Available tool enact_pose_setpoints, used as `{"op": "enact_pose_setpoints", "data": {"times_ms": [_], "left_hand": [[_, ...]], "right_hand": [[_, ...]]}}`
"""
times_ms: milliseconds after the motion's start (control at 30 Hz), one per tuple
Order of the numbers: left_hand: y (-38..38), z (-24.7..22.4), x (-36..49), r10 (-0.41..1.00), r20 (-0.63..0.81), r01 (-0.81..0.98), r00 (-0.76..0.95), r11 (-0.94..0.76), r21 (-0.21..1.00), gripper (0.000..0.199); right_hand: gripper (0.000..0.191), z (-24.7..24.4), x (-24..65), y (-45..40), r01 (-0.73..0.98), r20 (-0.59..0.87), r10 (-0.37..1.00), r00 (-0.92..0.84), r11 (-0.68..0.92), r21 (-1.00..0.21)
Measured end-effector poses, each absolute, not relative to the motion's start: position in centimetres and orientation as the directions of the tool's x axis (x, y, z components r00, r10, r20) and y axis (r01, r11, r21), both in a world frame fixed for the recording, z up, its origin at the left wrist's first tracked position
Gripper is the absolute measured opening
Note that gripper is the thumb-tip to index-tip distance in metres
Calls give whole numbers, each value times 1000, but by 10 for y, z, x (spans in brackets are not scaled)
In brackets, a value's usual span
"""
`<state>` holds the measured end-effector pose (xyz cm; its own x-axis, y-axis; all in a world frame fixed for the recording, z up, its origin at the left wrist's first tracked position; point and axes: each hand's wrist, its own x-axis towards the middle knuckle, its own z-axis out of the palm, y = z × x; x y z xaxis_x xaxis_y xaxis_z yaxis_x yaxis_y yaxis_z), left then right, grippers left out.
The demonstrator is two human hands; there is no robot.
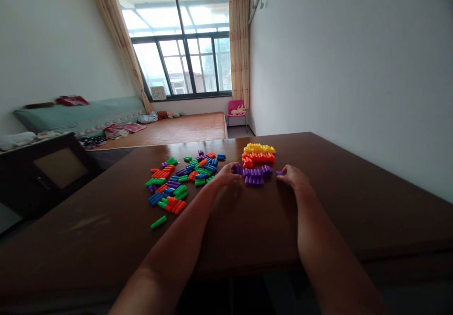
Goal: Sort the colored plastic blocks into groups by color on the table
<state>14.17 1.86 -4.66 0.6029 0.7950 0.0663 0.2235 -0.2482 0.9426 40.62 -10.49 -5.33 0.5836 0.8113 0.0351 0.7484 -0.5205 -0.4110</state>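
On the brown table, purple plastic pieces (254, 180) lie together in a group between my two hands. My left hand (227, 175) is closed with its fingertips on a purple piece (237, 169) at the left end of that group. To the right of the group, my right hand (292, 176) pinches another purple piece (279, 173), held a little apart from the others. Just beyond the purple ones are a row of orange-red pieces (260, 157) and a row of yellow pieces (260, 148).
Left of my left arm, a loose spread of mixed green, blue, orange and purple pieces (193, 171) covers part of the table (244, 239). One green piece (158, 222) lies apart, nearer me. A white wall (354, 69) runs along the right; a bed (191, 126) stands beyond the table.
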Motion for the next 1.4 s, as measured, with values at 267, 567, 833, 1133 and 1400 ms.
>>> {"op": "enact_pose_setpoints", "data": {"times_ms": [267, 567, 833, 1133, 1400], "left_hand": [[13, -43, 138, 803, 178, 555, 569, -535, 637, 57], [13, -52, 144, 746, 132, 434, 653, -511, 742, 42], [5, -56, 150, 675, 24, 386, 737, -450, 806, 39], [4, -40, 143, 686, 75, 466, 724, -566, 680, 41], [7, -48, 146, 755, 221, 430, 617, -559, 709, 53]], "right_hand": [[43, -62, 410, -95, 791, 53, 898, 438, -356, -498], [40, -61, 407, -97, 762, -25, 927, 374, -323, -562], [42, -50, 395, -100, 736, -67, 964, 259, -242, -632], [21, -46, 393, -101, 745, 12, 955, 296, -223, -629], [50, -41, 353, -86, 943, 398, 917, 32, 104, -316]]}}
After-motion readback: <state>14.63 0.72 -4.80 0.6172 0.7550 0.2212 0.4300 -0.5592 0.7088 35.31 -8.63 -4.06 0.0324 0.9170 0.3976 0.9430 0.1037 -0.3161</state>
